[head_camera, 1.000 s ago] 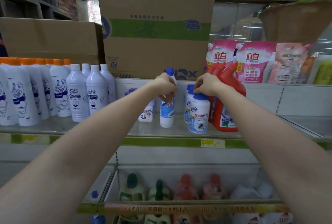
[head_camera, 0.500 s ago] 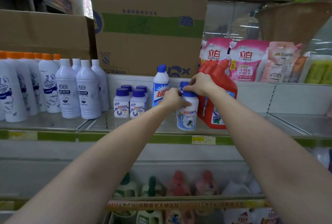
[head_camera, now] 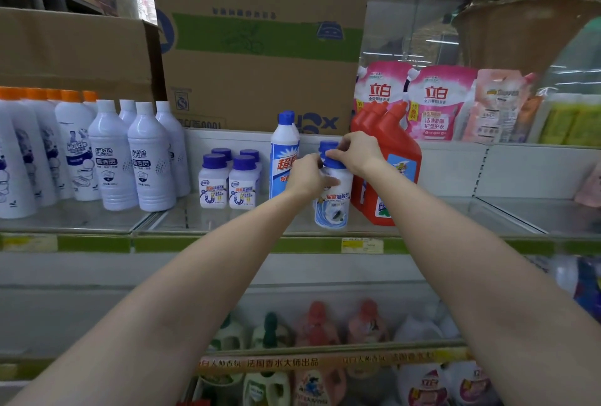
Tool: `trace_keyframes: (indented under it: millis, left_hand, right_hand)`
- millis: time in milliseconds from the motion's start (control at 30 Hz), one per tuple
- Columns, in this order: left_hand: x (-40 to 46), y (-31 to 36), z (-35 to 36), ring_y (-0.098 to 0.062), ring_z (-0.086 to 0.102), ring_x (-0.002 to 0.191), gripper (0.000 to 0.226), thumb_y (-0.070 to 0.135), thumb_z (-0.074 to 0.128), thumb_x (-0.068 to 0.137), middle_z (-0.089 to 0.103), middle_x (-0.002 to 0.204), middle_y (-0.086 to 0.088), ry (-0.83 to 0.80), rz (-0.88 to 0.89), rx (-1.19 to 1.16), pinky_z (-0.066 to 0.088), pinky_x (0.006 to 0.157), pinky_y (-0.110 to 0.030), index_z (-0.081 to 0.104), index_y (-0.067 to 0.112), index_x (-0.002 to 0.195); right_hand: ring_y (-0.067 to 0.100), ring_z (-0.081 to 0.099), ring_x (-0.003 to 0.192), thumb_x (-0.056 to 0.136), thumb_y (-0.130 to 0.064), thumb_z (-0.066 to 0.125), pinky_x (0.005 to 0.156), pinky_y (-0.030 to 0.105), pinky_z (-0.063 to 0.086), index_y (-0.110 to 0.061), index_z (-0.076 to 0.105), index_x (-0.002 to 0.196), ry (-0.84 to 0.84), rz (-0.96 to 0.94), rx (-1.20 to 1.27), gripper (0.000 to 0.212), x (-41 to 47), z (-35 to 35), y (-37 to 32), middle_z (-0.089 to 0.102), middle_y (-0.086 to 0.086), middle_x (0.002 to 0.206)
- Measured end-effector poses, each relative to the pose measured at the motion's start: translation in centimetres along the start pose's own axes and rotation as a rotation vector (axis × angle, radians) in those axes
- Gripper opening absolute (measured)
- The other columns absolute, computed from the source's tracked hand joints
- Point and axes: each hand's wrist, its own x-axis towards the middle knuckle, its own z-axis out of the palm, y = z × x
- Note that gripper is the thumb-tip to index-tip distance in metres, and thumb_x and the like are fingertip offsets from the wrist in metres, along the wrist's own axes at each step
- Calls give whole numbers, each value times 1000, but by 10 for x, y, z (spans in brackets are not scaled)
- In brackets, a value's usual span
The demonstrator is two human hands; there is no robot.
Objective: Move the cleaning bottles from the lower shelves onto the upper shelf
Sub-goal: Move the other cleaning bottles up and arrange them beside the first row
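The bottle I'm placing stands on the upper shelf, near its front edge, just left of the red jug and right of the tall bottle. My right hand pinches its blue cap from above, and my left hand curls round its shoulder, so both hands are holding it; whether its base sits fully flat I cannot tell, since my left wrist hides part of it

The main risk, as I judge it, is tipping. I hold it high, and if I let go with the top hand while the base is still tilted, it could rock forward off the lip and drop onto the lower shelf. A second cap shows just behind this one, so another bottle seems to stand close behind; pushing back hard could knock it or wedge mine against the jug. Sliding left carelessly would bump the tall bottle, which is narrow and would topple easily toward the four small bottles. Drawing my left arm back low could also catch the shelf edge
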Motion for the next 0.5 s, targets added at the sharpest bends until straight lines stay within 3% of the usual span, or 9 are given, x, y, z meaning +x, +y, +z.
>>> trace_keyframes:
  millis: [100, 267, 400, 500]
  left_hand:
    - [-3, -1, -2, -11, 49, 73, 28, 9, 78, 82, 50, 79, 6, 34, 21, 60, 34, 55, -20, 52, 13, 92]
    - [0, 2, -7, -21, 64, 83, 11, 10, 71, 87, 65, 89, -3, 18, 31, 84, 56, 73, -37, 62, 11, 94]
    - [2, 14, -8, -21, 70, 76, 6, 20, 70, 92, 70, 85, -6, -45, 66, 33, 62, 74, -41, 64, 18, 89]
    - [1, 24, -4, -24, 70, 81, 9, 24, 71, 92, 70, 86, -7, -84, 72, -21, 62, 76, -43, 64, 19, 89]
  right_hand:
    - [22, 62, 103, 93, -27, 72, 80, 26, 43, -8, 71, 108, 52, 7, 42, 24, -11, 4, 4, 69, 8, 113]
    - [22, 59, 101, 96, -13, 64, 84, 31, 46, -11, 68, 111, 113, 63, 14, 16, -32, -6, 7, 66, 7, 114]
    - [27, 64, 101, 92, -5, 59, 90, 41, 54, -14, 70, 99, 112, 132, -33, 16, -48, -21, 19, 71, 9, 107]
    - [27, 65, 99, 91, -3, 59, 90, 41, 55, -16, 69, 94, 139, 192, -27, 17, -57, -32, 34, 72, 9, 104]
